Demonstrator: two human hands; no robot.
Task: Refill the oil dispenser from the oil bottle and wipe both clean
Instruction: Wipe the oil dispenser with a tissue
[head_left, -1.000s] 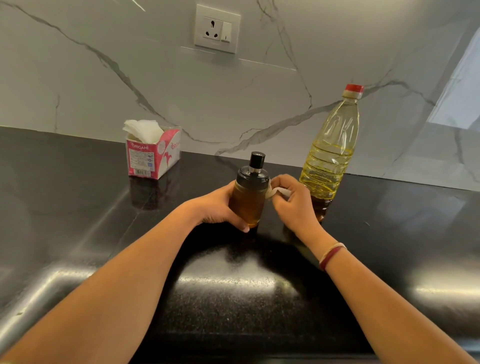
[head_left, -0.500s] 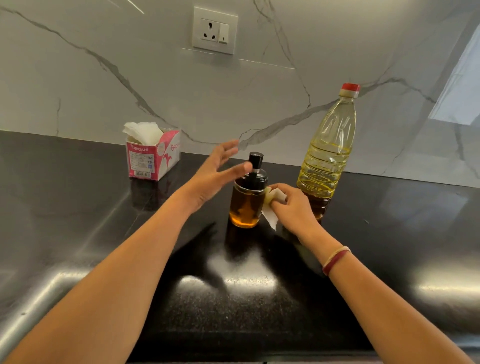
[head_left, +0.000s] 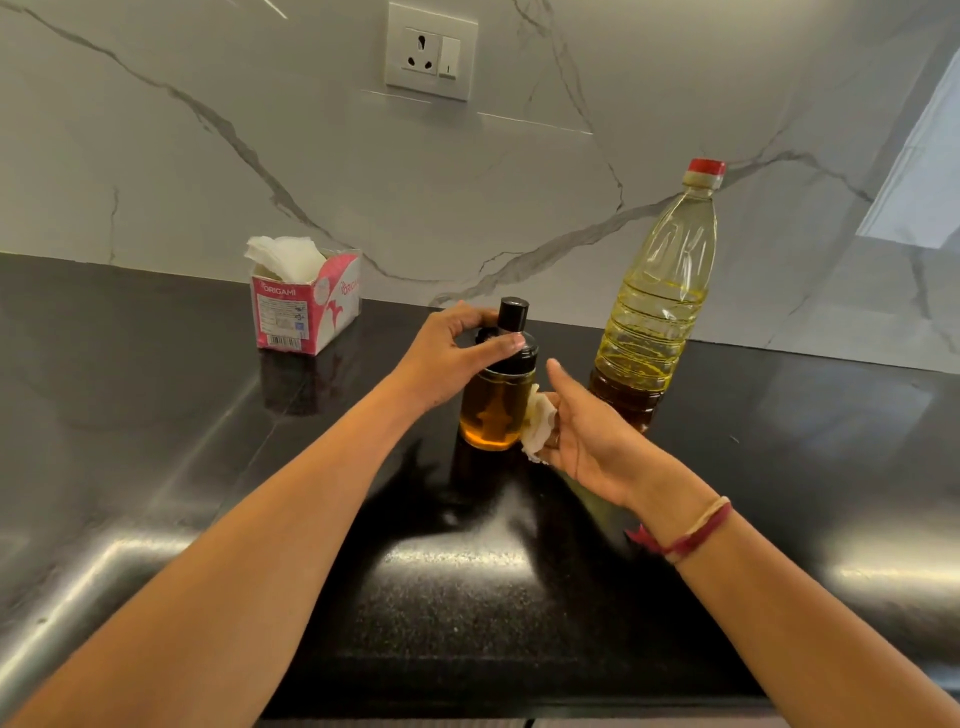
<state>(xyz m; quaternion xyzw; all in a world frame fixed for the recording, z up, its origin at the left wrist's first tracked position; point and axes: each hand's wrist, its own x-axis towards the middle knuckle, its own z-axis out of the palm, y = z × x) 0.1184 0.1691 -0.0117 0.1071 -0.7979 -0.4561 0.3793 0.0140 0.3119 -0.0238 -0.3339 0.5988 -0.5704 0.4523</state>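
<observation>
At the centre of the frame, the right hand pinches a crumpled tissue against the glass side of the oil dispenser, which stands upright on the black counter. Just behind, the left hand is curled round its black lid. This seems to be the wiping step. The next move probably needs the tissue to go round the glass while the lid is held steady. Farther right stands the capped oil bottle.

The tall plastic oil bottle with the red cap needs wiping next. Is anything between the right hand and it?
Nothing visible. The right hand, holding a crumpled white tissue, is just front-left of the tall plastic oil bottle, with only black countertop between. The glass oil dispenser stands on the hand's other side.
</observation>
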